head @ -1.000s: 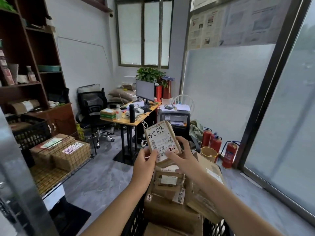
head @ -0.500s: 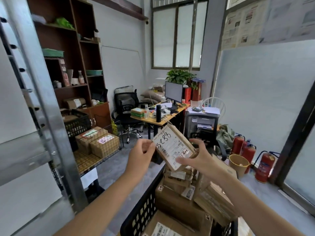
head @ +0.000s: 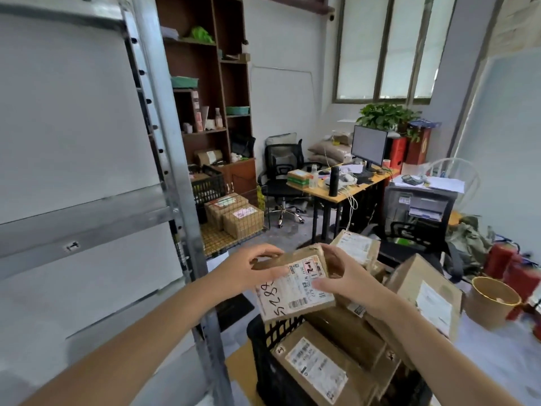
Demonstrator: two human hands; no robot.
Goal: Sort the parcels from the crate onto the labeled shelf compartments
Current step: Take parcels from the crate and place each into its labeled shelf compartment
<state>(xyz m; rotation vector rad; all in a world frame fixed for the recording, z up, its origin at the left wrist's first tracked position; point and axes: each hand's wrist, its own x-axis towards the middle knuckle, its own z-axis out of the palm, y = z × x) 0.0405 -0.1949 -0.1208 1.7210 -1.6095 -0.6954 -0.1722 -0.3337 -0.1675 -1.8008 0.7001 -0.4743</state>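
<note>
A small brown cardboard parcel (head: 294,285) with a white label, handwritten "5288", is held above the black crate (head: 265,341). My left hand (head: 248,271) grips its left end. My right hand (head: 342,273) grips its right end, thumb across the label. The parcel lies nearly flat, label up. The crate holds several more brown parcels (head: 319,367). The grey metal shelf (head: 85,218) stands at the left, its upright post (head: 181,200) just left of my left forearm.
A wire cart with two boxes (head: 234,215) stands behind the shelf post. Beyond are a dark wooden cabinet (head: 210,112), an office chair (head: 282,174), a desk with a monitor (head: 345,183), a printer (head: 421,203), a tan bucket (head: 491,300) and red extinguishers (head: 509,262).
The view has turned left, bringing the metal shelf into frame. The parcel has tipped from upright to nearly flat and come lower, both hands still on it.
</note>
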